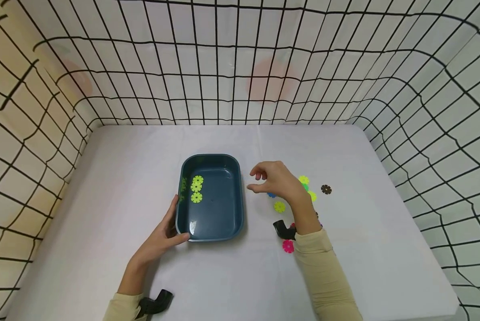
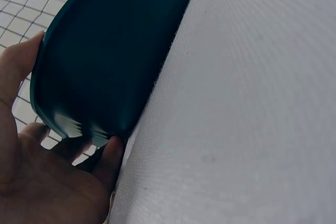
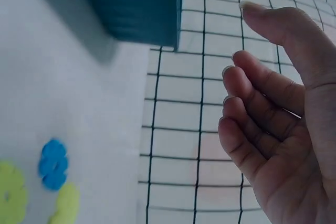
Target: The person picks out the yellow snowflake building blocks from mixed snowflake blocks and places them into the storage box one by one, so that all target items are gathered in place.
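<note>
A dark blue rectangular tray (image 1: 220, 209) lies on the white table, with several yellow notched discs (image 1: 196, 187) in a row on its left side. My left hand (image 1: 159, 243) holds the tray's near left corner, thumb at the rim and fingers along the outer wall; the left wrist view shows the fingertips against the tray's side (image 2: 115, 51). Right of the tray, above the table, is my right hand (image 1: 280, 180), its fingers loosely bent and apart from the thumb. Nothing is between them. Under and beside it lie a yellow disc (image 1: 279, 207) and a blue disc (image 3: 53, 164).
More discs lie around the right forearm: a black disc (image 1: 326, 189), a green disc (image 1: 305, 187) and a pink disc (image 1: 288, 246). Black wire mesh (image 1: 232, 62) walls the table at the back and both sides. Each wrist carries a black camera mount (image 1: 156, 302).
</note>
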Tool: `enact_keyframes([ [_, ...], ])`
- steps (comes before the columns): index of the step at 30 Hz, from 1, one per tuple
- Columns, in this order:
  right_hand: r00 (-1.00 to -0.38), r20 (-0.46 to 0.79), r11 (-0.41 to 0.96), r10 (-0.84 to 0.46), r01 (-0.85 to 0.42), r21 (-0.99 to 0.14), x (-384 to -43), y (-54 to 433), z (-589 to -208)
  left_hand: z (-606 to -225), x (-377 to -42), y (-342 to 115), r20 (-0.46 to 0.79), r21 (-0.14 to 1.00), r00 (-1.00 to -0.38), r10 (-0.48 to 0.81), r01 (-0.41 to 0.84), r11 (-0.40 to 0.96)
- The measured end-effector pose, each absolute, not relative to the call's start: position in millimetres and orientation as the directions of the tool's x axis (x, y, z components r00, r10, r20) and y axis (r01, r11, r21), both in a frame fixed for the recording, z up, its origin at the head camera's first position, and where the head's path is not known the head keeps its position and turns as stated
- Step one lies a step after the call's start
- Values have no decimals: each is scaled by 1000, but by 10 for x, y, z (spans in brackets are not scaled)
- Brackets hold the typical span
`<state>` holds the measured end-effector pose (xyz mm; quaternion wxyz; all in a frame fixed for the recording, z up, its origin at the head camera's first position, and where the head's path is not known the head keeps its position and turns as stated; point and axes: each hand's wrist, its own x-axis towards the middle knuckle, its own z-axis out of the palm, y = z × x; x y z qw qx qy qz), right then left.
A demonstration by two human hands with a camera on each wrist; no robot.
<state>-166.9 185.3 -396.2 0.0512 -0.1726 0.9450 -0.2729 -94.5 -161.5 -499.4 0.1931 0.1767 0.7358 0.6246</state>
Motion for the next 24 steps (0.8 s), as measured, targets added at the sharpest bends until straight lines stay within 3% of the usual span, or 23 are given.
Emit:
enact_keyframes([
  [11, -952, 29, 772, -306, -266, -577, -1555, 2086, -4056, -5000, -934, -1598, -75, 989, -861, 503, 0, 147],
  [24, -971, -45, 778, -235, -161, -607, -1436, 2243, -4202, -5014, -933, -1617, -65, 990, -857, 511, 8, 138],
])
